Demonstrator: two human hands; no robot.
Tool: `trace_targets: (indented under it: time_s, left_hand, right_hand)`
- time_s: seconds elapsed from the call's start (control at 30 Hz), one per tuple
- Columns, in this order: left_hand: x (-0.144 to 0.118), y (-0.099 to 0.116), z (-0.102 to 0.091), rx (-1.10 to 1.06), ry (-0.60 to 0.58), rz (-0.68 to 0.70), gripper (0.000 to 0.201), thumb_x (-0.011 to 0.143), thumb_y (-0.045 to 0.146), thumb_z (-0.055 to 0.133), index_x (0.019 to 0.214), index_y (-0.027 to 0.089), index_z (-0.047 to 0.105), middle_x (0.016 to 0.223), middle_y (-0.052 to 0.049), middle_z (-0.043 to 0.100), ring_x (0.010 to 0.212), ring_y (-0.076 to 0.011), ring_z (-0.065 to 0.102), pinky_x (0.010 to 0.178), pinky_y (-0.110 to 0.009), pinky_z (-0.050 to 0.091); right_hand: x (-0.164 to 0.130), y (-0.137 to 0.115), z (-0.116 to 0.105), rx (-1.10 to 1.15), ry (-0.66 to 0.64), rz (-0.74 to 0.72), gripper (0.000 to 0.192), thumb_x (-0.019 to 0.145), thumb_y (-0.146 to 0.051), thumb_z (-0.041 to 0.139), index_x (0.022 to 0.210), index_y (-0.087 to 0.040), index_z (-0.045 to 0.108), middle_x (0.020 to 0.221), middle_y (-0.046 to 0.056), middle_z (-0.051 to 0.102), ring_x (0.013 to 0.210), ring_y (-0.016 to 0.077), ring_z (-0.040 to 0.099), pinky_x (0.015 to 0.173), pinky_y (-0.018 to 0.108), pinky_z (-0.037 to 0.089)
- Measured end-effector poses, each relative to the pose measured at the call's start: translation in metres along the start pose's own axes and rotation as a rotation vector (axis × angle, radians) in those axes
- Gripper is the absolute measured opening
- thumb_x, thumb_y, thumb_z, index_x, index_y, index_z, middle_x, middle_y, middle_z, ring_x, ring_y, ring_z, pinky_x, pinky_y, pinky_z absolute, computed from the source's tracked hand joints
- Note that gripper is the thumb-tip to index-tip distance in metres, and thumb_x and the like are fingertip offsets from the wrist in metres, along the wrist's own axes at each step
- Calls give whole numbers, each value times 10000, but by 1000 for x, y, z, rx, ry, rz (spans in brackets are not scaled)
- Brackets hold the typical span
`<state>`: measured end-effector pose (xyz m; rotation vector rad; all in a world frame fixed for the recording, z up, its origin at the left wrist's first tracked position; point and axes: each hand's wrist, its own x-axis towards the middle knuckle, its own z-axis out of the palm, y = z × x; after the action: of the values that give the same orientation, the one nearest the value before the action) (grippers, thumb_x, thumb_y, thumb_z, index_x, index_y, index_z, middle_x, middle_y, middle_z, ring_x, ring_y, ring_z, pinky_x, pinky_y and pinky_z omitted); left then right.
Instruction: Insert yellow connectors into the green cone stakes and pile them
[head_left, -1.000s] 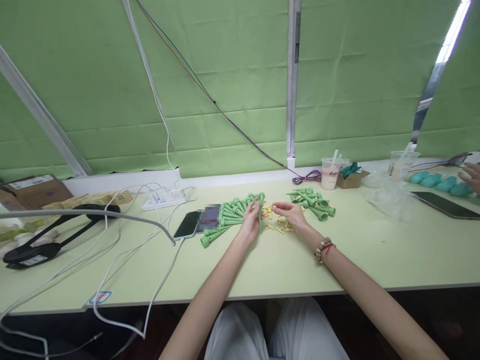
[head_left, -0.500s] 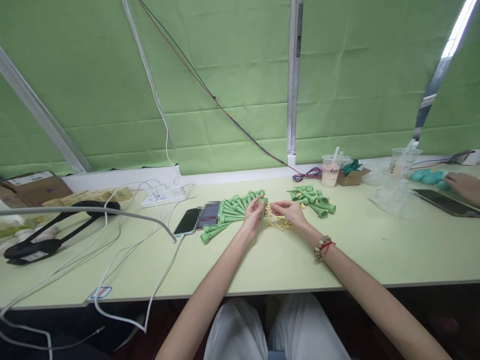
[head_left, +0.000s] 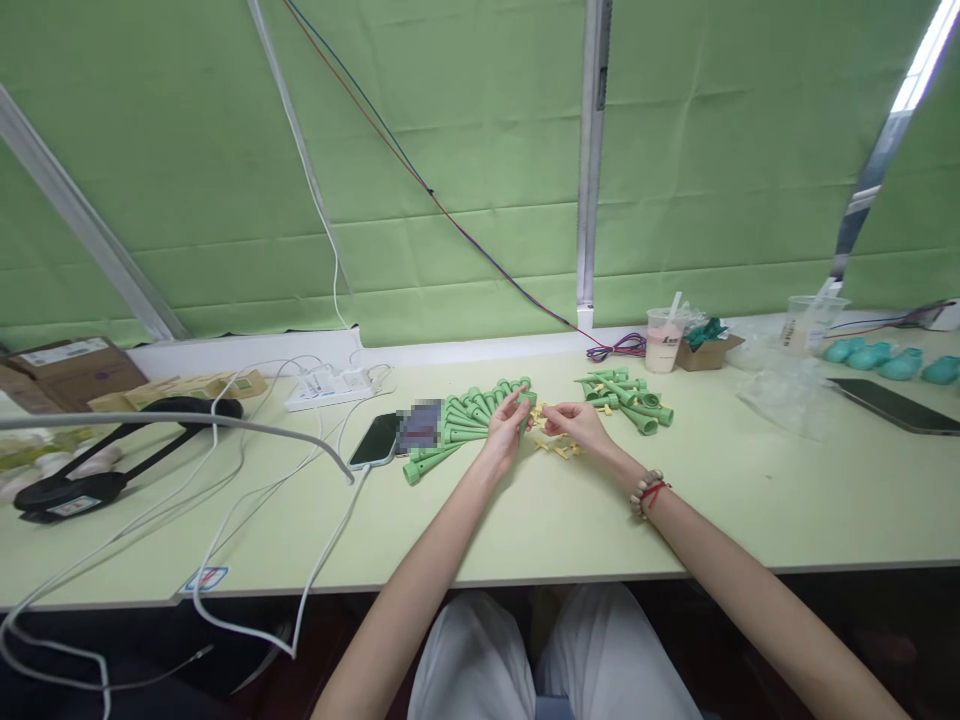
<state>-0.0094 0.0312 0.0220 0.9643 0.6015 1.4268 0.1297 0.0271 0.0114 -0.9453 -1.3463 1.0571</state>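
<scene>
My left hand (head_left: 508, 432) is closed round a green cone-shaped plastic piece (head_left: 528, 397), its wide end upward. Close to its right, my right hand (head_left: 576, 424) pinches with thumb and forefinger; a small yellow piece seems to be at the fingertips, too small to make out fully. Below and between the hands lie several small yellow plastic pieces (head_left: 559, 450). To the left, a row of green cone-shaped pieces (head_left: 472, 412) is fanned out on the table. Another loose pile of green cone-shaped pieces (head_left: 626, 398) lies beyond my right hand.
Left of the row are a phone (head_left: 376, 440), a blurred dark item (head_left: 420, 428), white cables and a power strip (head_left: 330, 391). Behind stand a drink cup (head_left: 664, 342) and a small cardboard box (head_left: 709, 352). A tablet-like slab (head_left: 896, 407) and teal objects (head_left: 900, 364) are at right.
Another person's hand at the far right has left the view, showing more teal objects. My own hands have barely moved; the view has shifted slightly.
</scene>
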Motion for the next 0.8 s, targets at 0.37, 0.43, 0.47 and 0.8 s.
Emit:
trace_targets:
  time_s: [0.37, 0.43, 0.47, 0.8]
  left_hand:
    - [-1, -5, 2, 20, -8, -13, 460, 557, 296, 807, 974, 156, 677, 683, 19, 565, 485, -36, 462, 457, -181, 323]
    - [-1, -5, 1, 35, -21, -13, 456, 563, 294, 805, 979, 157, 678, 674, 18, 560, 496, -39, 468, 460, -179, 324]
    - [-1, -6, 1, 32, -21, -14, 448, 568, 291, 802, 978, 158, 680, 675, 17, 560, 502, -39, 469, 463, -178, 327]
    - [0, -5, -2, 28, 8, 1, 463, 565, 263, 803, 996, 155, 675, 633, 30, 546, 491, -44, 474, 468, -188, 324]
  right_hand:
    - [-2, -4, 1, -138, -82, -151, 453, 685, -619, 583, 614, -172, 603, 541, -3, 578, 499, 112, 532, 528, 238, 470]
    - [-2, -4, 1, -146, -94, -69, 531, 723, -656, 505, 541, -163, 577, 459, -2, 528, 434, 108, 501, 473, 237, 445]
    - [-1, -3, 0, -135, -92, -28, 559, 731, -673, 476, 528, -160, 569, 446, 1, 523, 413, 107, 496, 453, 237, 438]
    - [4, 4, -8, -155, -9, -85, 408, 617, -551, 674, 699, -151, 677, 606, 42, 648, 509, 139, 577, 521, 262, 485]
